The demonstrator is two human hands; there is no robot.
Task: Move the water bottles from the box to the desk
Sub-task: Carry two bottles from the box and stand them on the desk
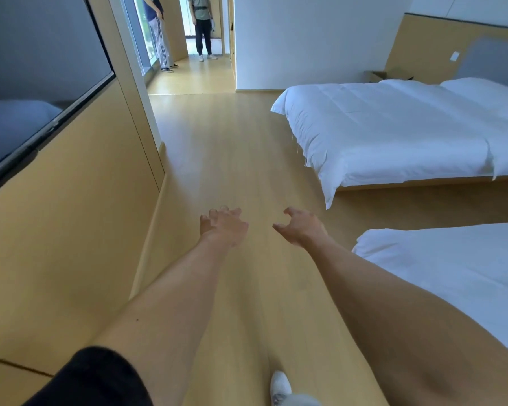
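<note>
From my head camera, both my bare arms stretch forward over the pale wooden plank floor. My left hand sits just left of the frame's centre, its fingers loosely spread and holding nothing. My right hand is beside it, a little apart, with thumb and fingers bent in a loose claw and also holding nothing.

An open brown cardboard box stands far off at the upper right, behind the far white-quilted bed and against the tan wall panel; I cannot tell whether bottles are inside it.

A second white-quilted bed fills the lower right. A dark flat wall-mounted screen takes the upper left. At top centre, two standing people are in the corridor. My white shoe shows at the bottom edge, my black short sleeve at the lower left.
</note>
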